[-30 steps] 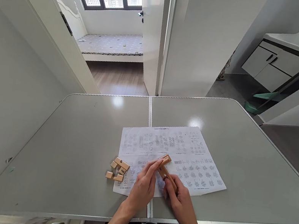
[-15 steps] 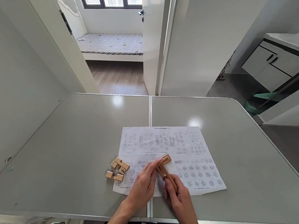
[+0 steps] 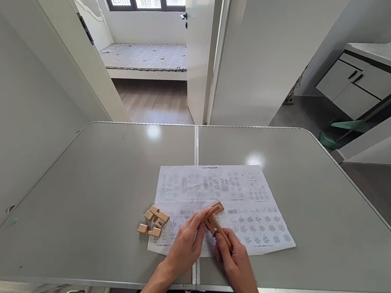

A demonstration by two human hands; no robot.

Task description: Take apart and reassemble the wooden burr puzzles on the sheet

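Observation:
Two notched wooden puzzle pieces are held together at an angle above the printed sheet [image 3: 207,184]. My left hand [image 3: 186,241] closes around the far puzzle piece [image 3: 219,207], whose end pokes out past my fingertips. Pinched in my right hand [image 3: 234,259] is the near end of the numbered puzzle piece [image 3: 217,227], which has a dark mark on its upper face. My fingers cover where the two pieces meet, so I cannot tell whether they interlock. To the left lie several loose wooden puzzle pieces [image 3: 155,231], partly on the sheet's edge; one shows a "3".
The grey table [image 3: 111,192] has a metal-trimmed edge and a seam down its middle. Small line diagrams cover the sheet. Beyond the table stand an open door [image 3: 197,40], a bed [image 3: 147,54] and, at the right, a sink cabinet [image 3: 361,85].
Hardly anything differs. Both hands keep the same hold on the two puzzle pieces, with at most a tiny shift; the loose pieces and sheet stay in place.

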